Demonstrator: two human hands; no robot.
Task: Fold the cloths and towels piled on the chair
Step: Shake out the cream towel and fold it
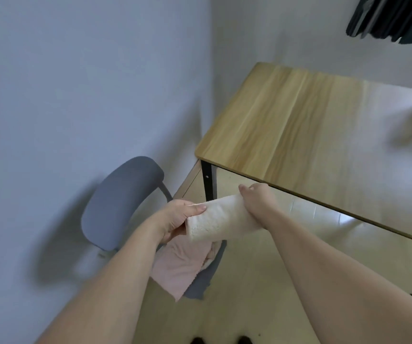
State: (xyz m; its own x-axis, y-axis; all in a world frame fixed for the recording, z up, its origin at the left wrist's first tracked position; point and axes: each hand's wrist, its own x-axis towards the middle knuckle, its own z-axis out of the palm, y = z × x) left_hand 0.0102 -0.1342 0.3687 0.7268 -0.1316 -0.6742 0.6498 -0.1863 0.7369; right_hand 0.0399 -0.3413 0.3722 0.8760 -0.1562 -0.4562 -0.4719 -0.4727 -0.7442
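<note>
Both forearms reach forward, left grip (177, 219) and right grip (257, 202) curled closed, close together.

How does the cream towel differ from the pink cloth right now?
The cream towel is held in the air between the left hand and right hand; the pink cloth lies untouched on the chair. The cream towel is bunched into a compact roll; the pink cloth is spread loose, a corner hanging off the seat. The cream towel looks thick and nubby; the pink cloth flatter. Both are pale fabrics.
</note>
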